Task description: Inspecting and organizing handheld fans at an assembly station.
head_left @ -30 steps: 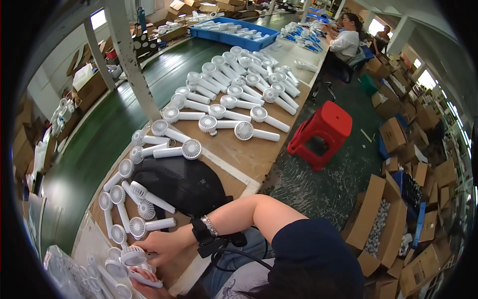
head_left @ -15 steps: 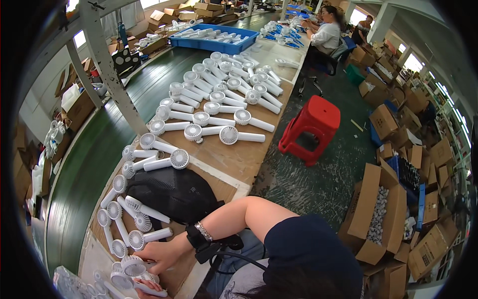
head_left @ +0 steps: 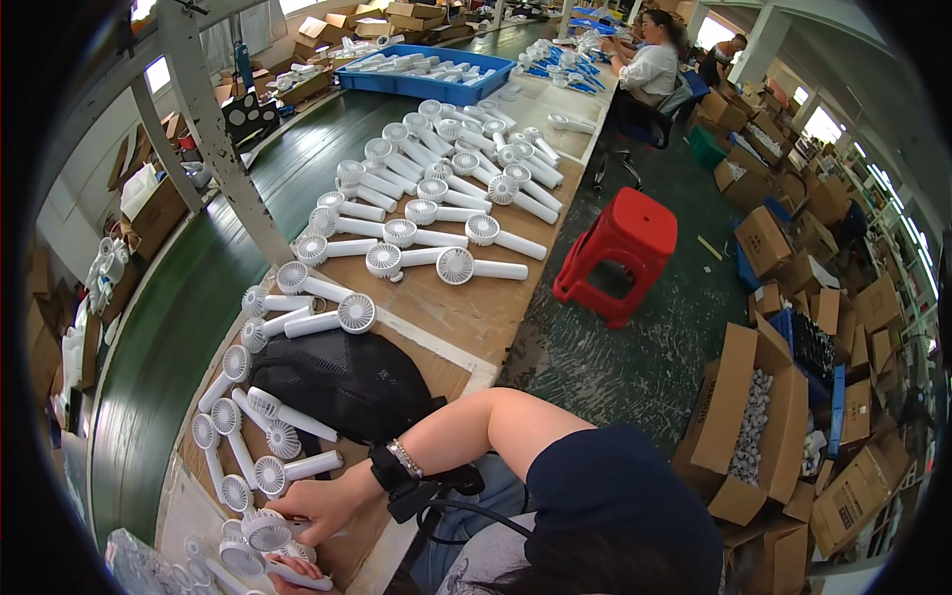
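At the lower left of the bench, my left hand (head_left: pixel 295 575) is closed around the white handle of a handheld fan (head_left: pixel 309 578). Just above it, my right hand (head_left: pixel 325 504) has its fingers bent beside a round white fan head (head_left: pixel 266 531). What those fingertips grip is hidden behind the hand. More white fans crowd around both hands, including one (head_left: pixel 297 470) lying right above my right knuckles. A black mesh bag (head_left: pixel 342 382) rests beyond my right wrist, which wears a black band and a bracelet.
Many white fans (head_left: pixel 426 210) lie in rows farther along the bench. A blue tray (head_left: pixel 426 79) of white parts stands beyond them, beside a green conveyor belt (head_left: pixel 159 387). On the floor to the right are a red stool (head_left: pixel 625 253) and cardboard boxes (head_left: pixel 729 397). A co-worker (head_left: pixel 650 64) sits far back.
Both hands stay almost in the same place, among the same fans. Far back, a standing person bends a little further forward.
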{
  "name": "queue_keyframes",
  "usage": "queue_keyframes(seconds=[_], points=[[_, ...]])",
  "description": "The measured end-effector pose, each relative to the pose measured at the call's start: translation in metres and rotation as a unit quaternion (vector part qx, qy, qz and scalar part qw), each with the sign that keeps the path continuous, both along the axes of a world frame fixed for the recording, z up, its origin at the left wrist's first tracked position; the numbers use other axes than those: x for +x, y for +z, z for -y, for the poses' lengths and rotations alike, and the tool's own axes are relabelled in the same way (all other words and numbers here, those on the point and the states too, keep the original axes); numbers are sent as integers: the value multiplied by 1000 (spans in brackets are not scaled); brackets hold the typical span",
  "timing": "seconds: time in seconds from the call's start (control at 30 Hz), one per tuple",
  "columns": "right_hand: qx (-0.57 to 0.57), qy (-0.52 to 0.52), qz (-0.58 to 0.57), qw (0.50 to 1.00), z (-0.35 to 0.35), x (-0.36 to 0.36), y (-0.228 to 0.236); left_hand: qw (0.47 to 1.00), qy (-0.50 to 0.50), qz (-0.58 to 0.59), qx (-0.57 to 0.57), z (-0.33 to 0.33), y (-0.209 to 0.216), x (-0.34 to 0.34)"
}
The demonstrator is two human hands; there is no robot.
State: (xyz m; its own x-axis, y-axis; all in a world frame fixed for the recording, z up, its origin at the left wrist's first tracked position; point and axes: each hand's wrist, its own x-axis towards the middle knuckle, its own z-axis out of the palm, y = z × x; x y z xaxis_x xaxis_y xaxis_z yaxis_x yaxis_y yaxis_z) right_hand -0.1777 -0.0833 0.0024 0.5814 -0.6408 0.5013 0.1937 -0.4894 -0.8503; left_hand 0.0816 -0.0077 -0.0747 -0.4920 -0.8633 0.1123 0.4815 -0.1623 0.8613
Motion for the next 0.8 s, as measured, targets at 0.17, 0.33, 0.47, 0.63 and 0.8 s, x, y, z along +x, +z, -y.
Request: queue_keyframes(seconds=[0.17,0.33,0.47,0.63,0.8], points=[[4,-4,19,1000,0,5,-5,997,65,-11,50,-7,-26,16],[21,5,31,999,3,6,-10,913,387,27,123,-8,57,-79],[31,38,-2,999,1,3,-1,993,-25,-119,-10,-6,32,-39],[32,39,10,999,3,1,-5,909,396,-3,133,-12,71,-99],[27,41,8,999,2,0,-3,928,358,-8,101,-12,63,-90]])
